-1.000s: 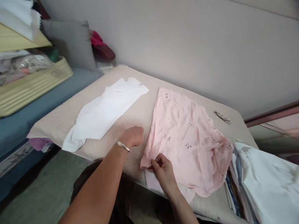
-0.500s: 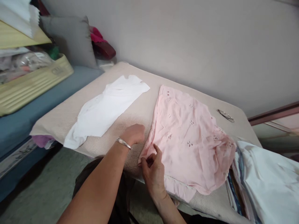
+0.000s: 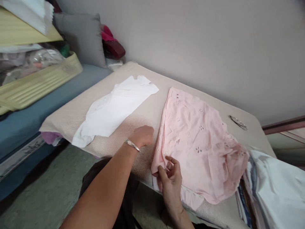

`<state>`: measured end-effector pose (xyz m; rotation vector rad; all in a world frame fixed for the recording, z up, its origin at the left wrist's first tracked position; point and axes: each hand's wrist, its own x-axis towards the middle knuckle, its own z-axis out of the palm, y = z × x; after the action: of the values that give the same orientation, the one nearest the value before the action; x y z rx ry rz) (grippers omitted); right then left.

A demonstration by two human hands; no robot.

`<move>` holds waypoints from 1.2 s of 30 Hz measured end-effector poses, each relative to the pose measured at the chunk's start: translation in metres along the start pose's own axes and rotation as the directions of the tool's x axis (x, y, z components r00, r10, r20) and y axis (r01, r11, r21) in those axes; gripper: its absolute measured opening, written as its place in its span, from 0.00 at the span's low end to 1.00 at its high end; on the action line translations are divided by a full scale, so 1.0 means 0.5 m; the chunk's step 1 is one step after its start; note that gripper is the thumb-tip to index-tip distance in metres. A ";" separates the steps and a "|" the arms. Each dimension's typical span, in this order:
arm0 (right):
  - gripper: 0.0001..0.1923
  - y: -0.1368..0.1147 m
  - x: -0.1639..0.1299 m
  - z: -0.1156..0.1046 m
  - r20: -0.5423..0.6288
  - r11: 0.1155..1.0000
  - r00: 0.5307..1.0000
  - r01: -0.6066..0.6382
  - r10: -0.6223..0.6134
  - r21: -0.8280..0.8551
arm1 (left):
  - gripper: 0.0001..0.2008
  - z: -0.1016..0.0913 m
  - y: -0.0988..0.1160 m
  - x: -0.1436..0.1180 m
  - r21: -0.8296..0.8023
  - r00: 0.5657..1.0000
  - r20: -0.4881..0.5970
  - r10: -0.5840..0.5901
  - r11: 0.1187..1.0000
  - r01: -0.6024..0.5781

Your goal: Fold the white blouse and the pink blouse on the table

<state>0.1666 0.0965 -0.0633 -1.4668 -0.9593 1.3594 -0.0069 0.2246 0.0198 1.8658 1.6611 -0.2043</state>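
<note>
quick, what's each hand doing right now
Left hand: loosely curled, resting on the padded table beside the pink garment, holding nothing.
Right hand: fingers pinching the near corner of the pink garment.

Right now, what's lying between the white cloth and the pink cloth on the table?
In the head view, bare beige table cover separates the white cloth from the pink cloth; nearer the front edge, the left hand rests in that gap.
</note>
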 end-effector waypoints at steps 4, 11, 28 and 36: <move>0.23 0.006 0.006 -0.002 -0.037 1.000 0.999 -0.005 0.004 -0.016 | 0.15 -0.001 -0.002 0.000 0.007 1.000 -0.021 -0.002 1.000 0.002; 0.22 0.006 0.012 -0.013 -0.100 0.999 0.994 -0.038 0.041 0.036 | 0.16 -0.001 -0.003 0.000 0.007 0.999 -0.027 -0.025 1.000 0.026; 0.26 0.008 0.007 -0.042 -0.162 0.993 0.987 -0.019 0.001 -0.114 | 0.16 -0.001 -0.006 -0.001 -0.018 0.998 -0.037 -0.042 0.999 0.041; 0.24 0.003 0.015 -0.005 -0.085 0.999 0.996 -0.002 0.006 0.049 | 0.15 0.044 0.019 0.022 -0.069 0.976 -0.146 0.162 0.983 -0.173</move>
<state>0.1696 0.1028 -0.0667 -1.4788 -0.8638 1.3035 0.0103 0.2218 -0.0001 1.9847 1.5671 0.0653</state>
